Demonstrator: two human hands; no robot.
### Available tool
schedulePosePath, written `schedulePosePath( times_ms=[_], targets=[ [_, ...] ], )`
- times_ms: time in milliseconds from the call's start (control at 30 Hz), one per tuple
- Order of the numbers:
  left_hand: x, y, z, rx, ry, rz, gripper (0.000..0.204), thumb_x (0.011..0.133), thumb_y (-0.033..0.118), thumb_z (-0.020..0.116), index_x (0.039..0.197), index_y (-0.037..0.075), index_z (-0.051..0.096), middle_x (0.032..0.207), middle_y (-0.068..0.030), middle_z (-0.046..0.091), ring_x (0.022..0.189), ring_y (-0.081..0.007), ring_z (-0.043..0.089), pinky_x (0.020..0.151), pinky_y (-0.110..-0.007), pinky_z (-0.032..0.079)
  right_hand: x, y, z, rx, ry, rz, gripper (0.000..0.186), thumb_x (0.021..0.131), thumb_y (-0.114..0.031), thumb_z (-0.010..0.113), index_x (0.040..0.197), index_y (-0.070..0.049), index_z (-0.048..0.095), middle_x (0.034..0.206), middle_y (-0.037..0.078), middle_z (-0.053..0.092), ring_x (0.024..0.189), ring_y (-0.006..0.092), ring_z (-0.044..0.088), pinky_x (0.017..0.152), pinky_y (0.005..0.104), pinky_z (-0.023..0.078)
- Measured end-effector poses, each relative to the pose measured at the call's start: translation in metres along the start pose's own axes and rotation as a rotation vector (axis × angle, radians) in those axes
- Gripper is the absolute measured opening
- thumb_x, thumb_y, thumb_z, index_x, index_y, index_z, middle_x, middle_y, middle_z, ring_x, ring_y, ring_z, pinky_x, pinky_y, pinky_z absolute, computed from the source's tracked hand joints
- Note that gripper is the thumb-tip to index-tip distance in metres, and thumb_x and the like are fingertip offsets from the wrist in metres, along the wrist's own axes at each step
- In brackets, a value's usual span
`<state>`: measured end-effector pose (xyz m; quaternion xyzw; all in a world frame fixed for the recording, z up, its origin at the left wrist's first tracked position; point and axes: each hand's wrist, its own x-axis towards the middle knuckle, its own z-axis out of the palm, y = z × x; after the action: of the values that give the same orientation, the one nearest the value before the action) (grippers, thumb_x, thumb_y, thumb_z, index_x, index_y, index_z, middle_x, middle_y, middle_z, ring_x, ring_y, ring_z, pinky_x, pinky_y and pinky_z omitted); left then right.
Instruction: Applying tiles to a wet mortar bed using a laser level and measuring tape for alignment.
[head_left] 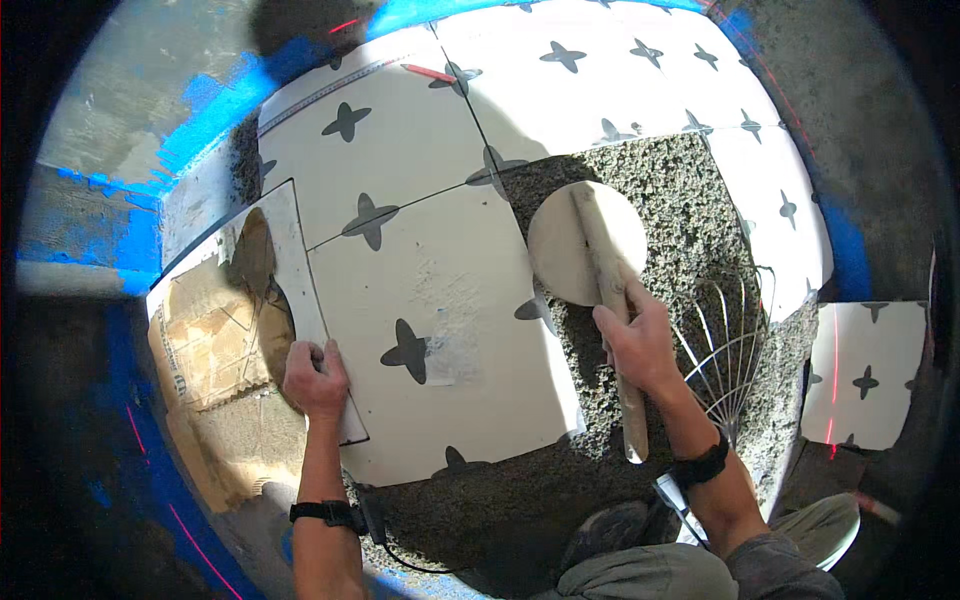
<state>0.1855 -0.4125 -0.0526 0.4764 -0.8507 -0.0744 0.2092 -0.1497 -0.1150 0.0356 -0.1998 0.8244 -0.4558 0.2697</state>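
Two forearms [327, 562], two black wrist straps [330, 514], one round-headed tool [562, 248].
Head view: we find one left hand [317, 380], fingers curled at one cut tile [303, 300], grip undetermined; one right hand [640, 338] closed round the tool's handle, above mortar [680, 190], between one large tile [450, 300] and one wire rake [727, 415].

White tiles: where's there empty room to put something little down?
Bare room: upper-right tile, between the red pencil and gravelly bed; dusty middle tile, between left hand and mallet. Crowded: the bed around the right hand, with mallet and wire tool.
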Motion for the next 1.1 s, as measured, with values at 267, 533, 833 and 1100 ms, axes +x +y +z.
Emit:
schedulePosePath(
  times_ms=[267,533,833,1100],
  targets=[
    [-0.001,-0.005,0.004,-0.028,0.012,0.013,0.033,0.092,0.027,0.076,0.08,0.006,0.053,0.075,-0.0116,0.053,0.068,-0.0348,0.056,0.063,-0.046,0.045,0.004,-0.002,0.004,-0.039,0.05,-0.02,0.067,0.09,-0.012,0.065,0.154,-0.001,0.05,0.086,0.011,0.071,0.062,0.0139,0.063,0.06,0.0308,0.054],
    [0.0,-0.005,0.004,-0.021,0.024,0.015,0.032,0.09,0.026,0.077,0.079,0.007,0.053,0.073,-0.0114,0.052,0.068,-0.0351,0.056,0.063,-0.046,0.045,0.009,0.002,0.004,0.018,-0.004,0.016,0.071,0.089,-0.016,0.066,0.153,0.006,0.047,0.094,0.017,0.072,0.069,0.0174,0.066,0.067,0.0325,0.056],
    [0.001,-0.004,0.002,-0.049,0.026,0.028,0.031,0.089,0.022,0.077,0.079,0.006,0.053,0.073,-0.0119,0.051,0.067,-0.0362,0.055,0.063,-0.047,0.044,0.014,-0.004,-0.001,0.037,-0.022,0.105,0.072,0.089,-0.016,0.066,0.155,0.005,0.046,0.081,0.012,0.069,0.062,0.0132,0.062,0.059,0.0316,0.053],
    [0.0,0.0,0.0,-0.039,0.019,0.001,0.03,0.089,0.022,0.077,0.079,0.006,0.054,0.072,-0.0117,0.052,0.066,-0.0351,0.056,0.062,-0.046,0.045,0.018,-0.004,0.005,0.129,-0.033,0.043,0.07,0.09,-0.014,0.067,0.151,0.012,0.046,0.078,0.01,0.068,0.058,0.0135,0.063,0.055,0.0302,0.052]
  ],
)
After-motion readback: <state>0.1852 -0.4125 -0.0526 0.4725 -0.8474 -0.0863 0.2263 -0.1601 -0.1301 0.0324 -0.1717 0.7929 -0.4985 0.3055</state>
